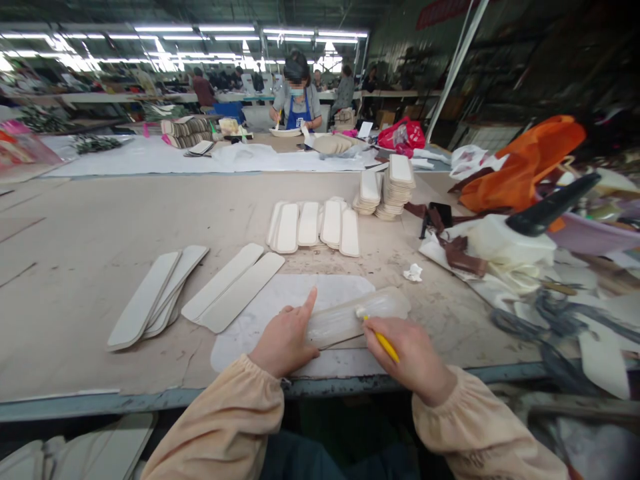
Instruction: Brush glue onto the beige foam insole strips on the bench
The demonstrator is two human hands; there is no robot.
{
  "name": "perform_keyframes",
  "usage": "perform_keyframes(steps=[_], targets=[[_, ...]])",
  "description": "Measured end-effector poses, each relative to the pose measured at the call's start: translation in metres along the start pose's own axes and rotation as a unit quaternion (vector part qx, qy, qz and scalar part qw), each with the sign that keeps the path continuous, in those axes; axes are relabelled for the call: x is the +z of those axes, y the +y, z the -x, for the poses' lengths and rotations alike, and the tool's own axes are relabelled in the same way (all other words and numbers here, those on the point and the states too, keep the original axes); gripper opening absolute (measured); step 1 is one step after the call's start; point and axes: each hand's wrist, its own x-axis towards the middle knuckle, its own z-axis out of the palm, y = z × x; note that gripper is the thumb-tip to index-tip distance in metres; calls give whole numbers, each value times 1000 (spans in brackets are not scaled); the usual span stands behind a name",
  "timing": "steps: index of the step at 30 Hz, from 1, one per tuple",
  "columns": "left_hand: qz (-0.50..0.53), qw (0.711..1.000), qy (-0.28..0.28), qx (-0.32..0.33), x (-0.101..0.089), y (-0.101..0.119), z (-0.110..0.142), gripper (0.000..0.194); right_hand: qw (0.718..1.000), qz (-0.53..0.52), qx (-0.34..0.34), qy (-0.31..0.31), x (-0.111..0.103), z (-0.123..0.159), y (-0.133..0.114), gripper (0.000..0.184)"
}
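Note:
A long, round-ended pale panel [327, 325] with a wet-looking, glossy face lies slantwise over a white sheet [245, 343] at the table's front edge. My left hand [287, 337] rests on the panel's left end, thumb and forefinger spread apart. In my right hand [407, 353] is a thin yellow-handled brush [386, 347], its pale tip touching the panel right of the middle. Just left of the sheet are two overlapping cream panels [243, 293]. Farther left lies a fanned pile of similar panels [145, 303].
Behind the sheet stand short rows of cream panels [309, 225] and taller stacks [399, 183]. At right are a white jug [510, 247] with a black top, an orange bag [525, 163], grey strips and a crumpled paper scrap [413, 272]. A co-worker [297, 100] sits across the table.

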Motion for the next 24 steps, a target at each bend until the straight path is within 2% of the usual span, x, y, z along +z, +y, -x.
perform_keyframes(steps=[3, 5, 6, 9, 12, 14, 17, 19, 21, 23, 24], targets=[[2, 1000, 2, 7, 0, 0, 1, 113, 993, -82, 47, 71, -10, 6, 10, 20], [2, 1000, 5, 13, -1, 0, 1, 114, 987, -35, 105, 113, -15, 9, 23, 21], [2, 1000, 7, 14, -1, 0, 0, 115, 985, 2, 125, 115, -16, 9, 27, 22], [1, 1000, 8, 9, 1, 0, -1, 116, 991, 29, 116, 59, -10, 9, 17, 23], [3, 1000, 7, 7, 2, 1, -1, 118, 990, -125, 66, -13, 0, 4, -15, 23], [4, 1000, 8, 8, 2, 2, -1, 119, 959, -270, 81, -32, 4, -1, -29, 25], [29, 1000, 5, 11, 0, -2, 0, 124, 883, -426, 196, 34, 3, -7, -20, 25], [67, 998, -4, 14, -2, -8, 1, 128, 834, -469, 271, 107, -1, -8, 0, 22], [106, 994, -18, 18, -3, -14, 2, 130, 796, -496, 308, 156, -5, -9, 18, 21], [129, 991, -28, 22, -4, -19, 2, 132, 777, -517, 318, 167, -6, -10, 25, 21], [135, 990, -29, 25, -4, -20, 1, 133, 776, -521, 318, 157, -5, -11, 22, 22]])
